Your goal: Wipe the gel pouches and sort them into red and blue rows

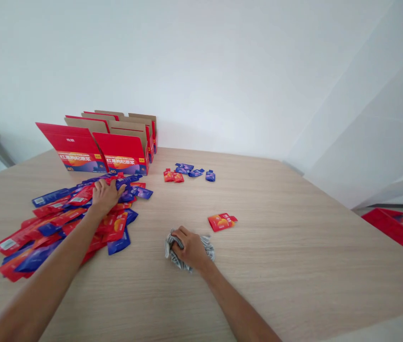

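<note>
Bright, diffuse illumination; the source lies out of view. The wall appears pale and cool, greying toward the upper right. Shadows around the packets are soft and faint. Wide-angle distortion stretches the margins of the tabletop; small packet print is blurred, large box lettering legible.

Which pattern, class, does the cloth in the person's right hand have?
The cloth has greyish and white stripes, best seen in the head view.
</note>
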{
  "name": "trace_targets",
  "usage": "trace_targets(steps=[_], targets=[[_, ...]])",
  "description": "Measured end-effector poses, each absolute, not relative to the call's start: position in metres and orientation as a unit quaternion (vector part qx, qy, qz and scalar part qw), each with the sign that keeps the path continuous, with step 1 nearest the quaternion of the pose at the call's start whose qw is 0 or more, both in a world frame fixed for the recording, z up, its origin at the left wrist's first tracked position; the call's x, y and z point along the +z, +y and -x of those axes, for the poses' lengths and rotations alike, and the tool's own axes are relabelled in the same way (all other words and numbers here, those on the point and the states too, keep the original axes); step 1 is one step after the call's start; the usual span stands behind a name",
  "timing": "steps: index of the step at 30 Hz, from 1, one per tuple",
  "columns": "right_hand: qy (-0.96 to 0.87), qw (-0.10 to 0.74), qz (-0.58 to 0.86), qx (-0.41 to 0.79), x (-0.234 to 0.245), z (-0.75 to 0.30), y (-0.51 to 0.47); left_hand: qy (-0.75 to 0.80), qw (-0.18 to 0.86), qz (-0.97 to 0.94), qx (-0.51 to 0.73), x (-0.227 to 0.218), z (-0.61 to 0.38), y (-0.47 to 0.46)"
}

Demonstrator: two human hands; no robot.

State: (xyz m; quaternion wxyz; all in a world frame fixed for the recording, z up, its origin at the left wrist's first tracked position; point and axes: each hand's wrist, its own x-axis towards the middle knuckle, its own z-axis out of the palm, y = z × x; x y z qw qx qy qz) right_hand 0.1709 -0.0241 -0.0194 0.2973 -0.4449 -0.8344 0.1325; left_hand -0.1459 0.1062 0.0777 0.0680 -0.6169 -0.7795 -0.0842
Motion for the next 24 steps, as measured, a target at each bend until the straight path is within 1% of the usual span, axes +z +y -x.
trace_targets(steps=[4,7,10,12,15,19,24], targets=[[-0.837,0.286,0.449,0.127,-0.019,-0.171,-0.024,-0.796,0.031,0.603,-0.032,0.066,0.162,0.129],[-0.840,0.281,0.447,0.125,-0.020,-0.170,-0.025,-0.784,0.065,0.617,-0.023,0.060,0.162,0.142],[-0.846,0.267,0.444,0.125,-0.022,-0.168,-0.026,-0.749,0.103,0.653,-0.025,0.057,0.141,0.153],[-0.852,0.256,0.441,0.121,-0.025,-0.166,-0.026,-0.711,0.099,0.695,-0.041,0.053,0.114,0.161],[-0.861,0.243,0.432,0.113,-0.029,-0.164,-0.025,-0.621,0.057,0.780,-0.043,0.042,0.061,0.179],[-0.872,0.233,0.416,0.108,-0.031,-0.161,-0.024,-0.530,0.013,0.847,-0.038,0.026,-0.018,0.225],[-0.876,0.225,0.410,0.114,-0.030,-0.161,-0.024,-0.481,-0.017,0.874,-0.064,0.015,-0.096,0.294]])
